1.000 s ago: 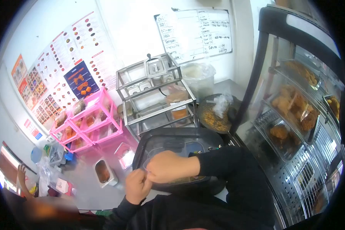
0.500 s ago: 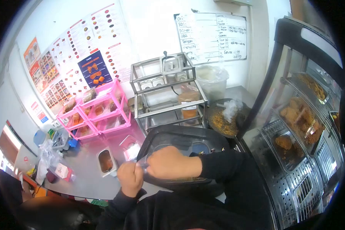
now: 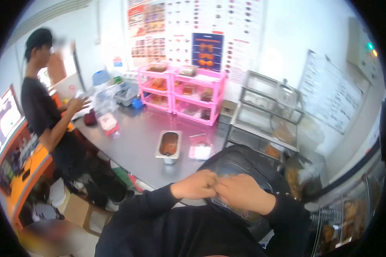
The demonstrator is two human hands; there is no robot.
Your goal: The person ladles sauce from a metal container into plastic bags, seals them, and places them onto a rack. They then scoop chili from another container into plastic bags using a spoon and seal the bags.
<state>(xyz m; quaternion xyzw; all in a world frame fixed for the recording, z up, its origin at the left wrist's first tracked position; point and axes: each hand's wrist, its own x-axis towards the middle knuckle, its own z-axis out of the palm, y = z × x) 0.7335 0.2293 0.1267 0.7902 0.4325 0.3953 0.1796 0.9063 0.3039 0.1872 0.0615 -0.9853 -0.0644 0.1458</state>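
My left hand [image 3: 196, 184] is closed, its fingertips pinched together against those of my right hand [image 3: 243, 193]. My right hand is closed as well. Between and just below them shows a bit of thin clear plastic [image 3: 220, 200], like a bag; most of it is hidden by the fingers. Both hands are over the near side of a large black tub [image 3: 248, 157], whose contents are mostly covered by my right hand and sleeve. To the left of the tub, a steel pan [image 3: 168, 147] of reddish-brown sauce and a small clear packet [image 3: 200, 147] lie on the counter.
The steel counter [image 3: 137, 132] carries pink shelves [image 3: 182, 92] with filled trays and a metal rack [image 3: 266, 113]. A display case with fried food [image 3: 347, 222] stands at right. At left, a co-worker [image 3: 47, 107] in black stands by the counter, hands raised.
My view has swung left, bringing the co-worker into sight and shifting the counter things rightward. My hands remain together over the black tub, pinching the clear plastic.
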